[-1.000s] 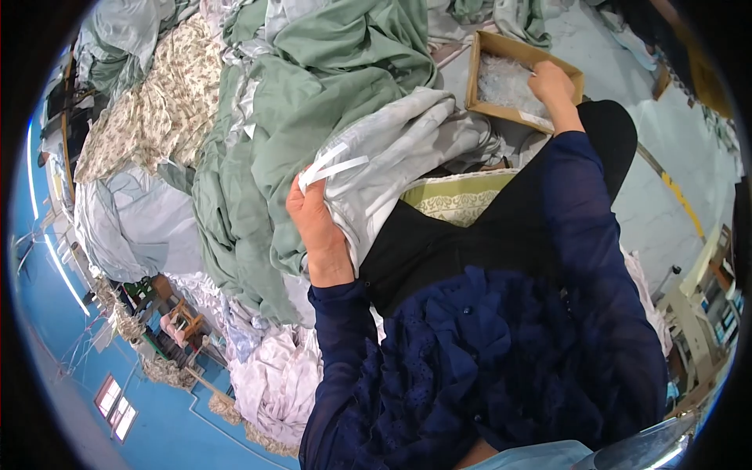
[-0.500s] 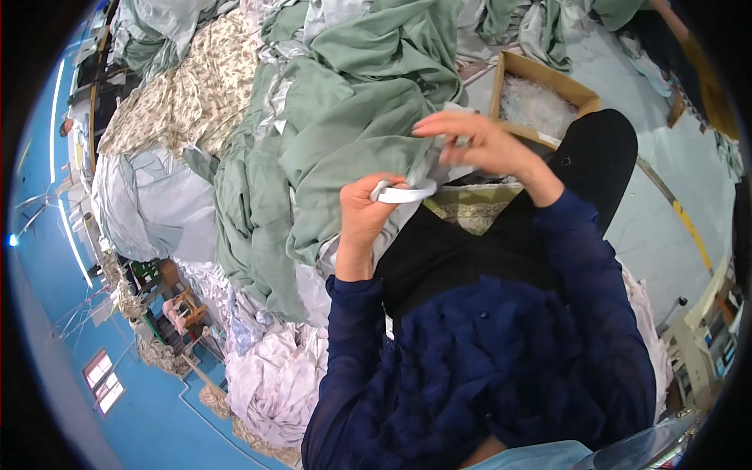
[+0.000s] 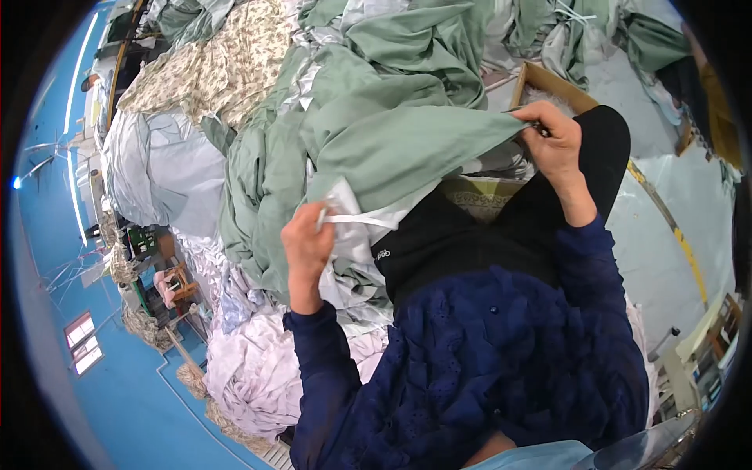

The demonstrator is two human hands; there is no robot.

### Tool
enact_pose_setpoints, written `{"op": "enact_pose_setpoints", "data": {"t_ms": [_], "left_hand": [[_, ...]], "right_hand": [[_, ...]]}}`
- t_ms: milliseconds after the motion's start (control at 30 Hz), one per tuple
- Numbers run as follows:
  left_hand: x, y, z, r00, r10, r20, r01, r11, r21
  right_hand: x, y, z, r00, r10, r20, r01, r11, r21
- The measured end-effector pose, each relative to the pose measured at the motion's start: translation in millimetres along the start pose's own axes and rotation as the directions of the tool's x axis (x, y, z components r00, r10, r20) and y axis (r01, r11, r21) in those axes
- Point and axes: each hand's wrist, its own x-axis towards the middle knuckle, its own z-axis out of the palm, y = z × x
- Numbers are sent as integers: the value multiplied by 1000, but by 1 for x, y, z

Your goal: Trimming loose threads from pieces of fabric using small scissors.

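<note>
My left hand (image 3: 308, 244) is closed on one end of a narrow white strip (image 3: 356, 220), like a ribbon or tape. Beyond it lies a fold of white cloth (image 3: 345, 196) beside the green fabric. With finger and thumb my right hand (image 3: 558, 141) grips the edge of the green fabric (image 3: 415, 141). That edge is drawn out taut to the right, above my lap. Something small and dark shows among the right fingers, too small to make out. The rest of the green fabric lies heaped in front of me.
Floral cloth (image 3: 227, 66) and pale blue cloth (image 3: 168, 172) are piled at the left, with pinkish cloth (image 3: 254, 368) at my left side. A cardboard box (image 3: 568, 88) stands beyond my right knee. Yellow-and-black tape (image 3: 666, 215) marks the floor at right.
My right hand has moved right and now pulls the green fabric's edge out. My left hand has shifted left and nearer to me with the white strip, which is now stretched straight.
</note>
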Motion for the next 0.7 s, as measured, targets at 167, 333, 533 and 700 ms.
{"op": "enact_pose_setpoints", "data": {"t_ms": [167,333,533,700], "left_hand": [[-60,-68,-34,943,-218,-251,228,974,9],[-123,-162,-98,883,-224,-413,378,861,341],[-168,-214,-179,655,-267,-707,650,676,346],[-178,-215,-229,432,-334,-838,715,693,93]], "right_hand": [[-16,30,-17,987,104,-123,-106,994,-6],[-16,40,-18,978,130,-161,-136,990,-28],[-14,81,-32,934,252,-252,-202,957,209],[-2,88,-37,885,426,-191,-338,867,367]]}}
